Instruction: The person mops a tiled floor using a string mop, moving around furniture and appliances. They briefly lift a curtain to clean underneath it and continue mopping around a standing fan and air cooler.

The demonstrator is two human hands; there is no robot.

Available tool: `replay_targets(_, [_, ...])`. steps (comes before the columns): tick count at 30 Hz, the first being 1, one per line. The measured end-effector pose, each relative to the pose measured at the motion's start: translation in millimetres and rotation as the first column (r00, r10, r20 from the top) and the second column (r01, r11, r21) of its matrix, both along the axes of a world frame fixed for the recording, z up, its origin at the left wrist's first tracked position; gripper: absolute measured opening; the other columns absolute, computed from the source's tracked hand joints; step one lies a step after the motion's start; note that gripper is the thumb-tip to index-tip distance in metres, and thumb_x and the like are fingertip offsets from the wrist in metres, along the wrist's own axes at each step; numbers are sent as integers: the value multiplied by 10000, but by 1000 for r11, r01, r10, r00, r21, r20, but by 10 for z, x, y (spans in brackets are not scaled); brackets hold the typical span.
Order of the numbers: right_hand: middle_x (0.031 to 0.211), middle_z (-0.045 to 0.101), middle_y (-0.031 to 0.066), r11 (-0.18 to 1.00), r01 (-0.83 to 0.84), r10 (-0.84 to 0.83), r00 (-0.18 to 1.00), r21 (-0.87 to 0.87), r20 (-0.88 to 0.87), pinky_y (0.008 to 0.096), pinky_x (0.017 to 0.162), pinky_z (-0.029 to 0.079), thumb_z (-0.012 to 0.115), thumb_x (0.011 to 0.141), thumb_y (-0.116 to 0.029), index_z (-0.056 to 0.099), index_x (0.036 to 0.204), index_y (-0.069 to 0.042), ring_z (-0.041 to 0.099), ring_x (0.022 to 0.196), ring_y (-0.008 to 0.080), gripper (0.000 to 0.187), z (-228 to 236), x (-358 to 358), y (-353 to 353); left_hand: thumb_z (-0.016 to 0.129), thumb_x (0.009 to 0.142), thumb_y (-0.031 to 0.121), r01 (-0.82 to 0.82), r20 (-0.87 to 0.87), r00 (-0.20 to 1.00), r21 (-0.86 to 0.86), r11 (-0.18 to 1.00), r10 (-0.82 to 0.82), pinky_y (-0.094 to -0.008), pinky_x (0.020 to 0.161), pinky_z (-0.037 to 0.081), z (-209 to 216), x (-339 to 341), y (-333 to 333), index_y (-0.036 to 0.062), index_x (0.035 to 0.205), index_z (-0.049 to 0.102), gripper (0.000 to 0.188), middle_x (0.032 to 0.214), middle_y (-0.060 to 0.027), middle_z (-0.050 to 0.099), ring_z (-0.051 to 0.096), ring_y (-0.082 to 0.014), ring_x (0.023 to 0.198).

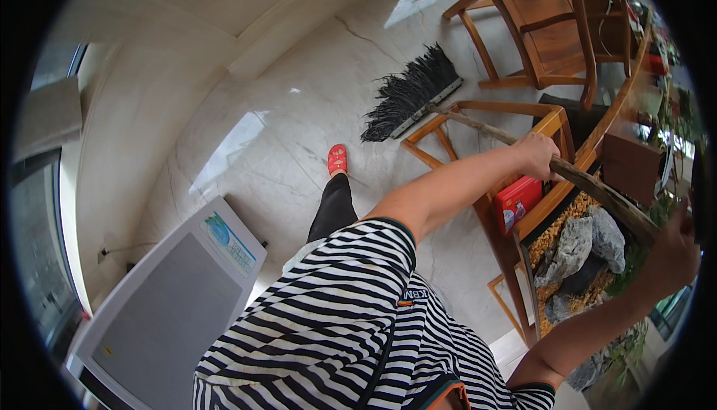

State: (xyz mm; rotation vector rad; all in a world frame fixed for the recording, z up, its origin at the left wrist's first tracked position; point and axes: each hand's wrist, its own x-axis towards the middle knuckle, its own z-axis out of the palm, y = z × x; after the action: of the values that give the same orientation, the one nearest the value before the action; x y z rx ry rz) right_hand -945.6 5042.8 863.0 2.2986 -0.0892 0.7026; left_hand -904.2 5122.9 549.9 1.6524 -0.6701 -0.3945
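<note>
A wide mop [414, 96] with black strands and a pale bar rests on the floor ahead of me. Its long wooden handle [605, 195] slants up to the right, over the chair and the planted display. My left hand [538, 154] is closed around the handle partway along. My right hand [674, 249] is closed at the handle's upper end, near the right rim; its fingers are dim and partly hidden. Below my left hand, a red box [517, 203] sits beside the wooden edge of the display.
Wooden chairs [541, 33] stand at the far right. A planter with grey rocks [565, 249] and yellow gravel lies under my arms. A grey-white appliance [168, 298] stands at the left, by the wall [134, 134]. My foot in a red shoe [337, 159] is on the marbled floor [291, 119].
</note>
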Motion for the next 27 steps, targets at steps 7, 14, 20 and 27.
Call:
replay_targets(7, [745, 633, 50, 999, -43, 32, 916, -17, -400, 308, 575, 495, 759, 783, -274, 662, 987, -143, 638, 659, 196, 261, -261, 477, 736, 760, 697, 477, 196, -62, 979, 0, 981, -195, -433, 720, 512, -444, 361, -28, 128, 755, 707, 359, 775, -125, 684, 657, -331, 804])
replay_targets(14, [767, 580, 111, 973, 138, -229, 709, -187, -667, 438, 603, 463, 728, 728, -80, 546, 798, -37, 590, 696, 334, 200, -201, -122, 1459, 675, 647, 225, 291, -56, 957, 131, 948, -286, -410, 740, 538, -385, 86, 999, 158, 778, 724, 155, 819, -107, 698, 669, -307, 828])
replay_targets(20, [788, 613, 21, 958, 96, -237, 795, -269, -559, 377, 576, 487, 677, 813, -88, 577, 902, -142, 608, 698, 233, 144, -382, -801, 1651, 651, 646, 190, 283, 16, 956, 209, 936, -292, -411, 724, 543, -370, -237, 1665, 109, 728, 711, 130, 771, -154, 685, 673, -329, 817])
replay_targets(27, [807, 627, 42, 959, -221, 87, 826, -179, -557, 360, 559, 484, 655, 850, -89, 604, 1055, -85, 593, 675, 239, 212, -422, -798, 1889, 671, 653, 211, 26, 16, 999, 348, 937, -34, -407, 788, 514, -335, -314, 2305, 112, 761, 699, 149, 824, -135, 691, 667, -310, 863])
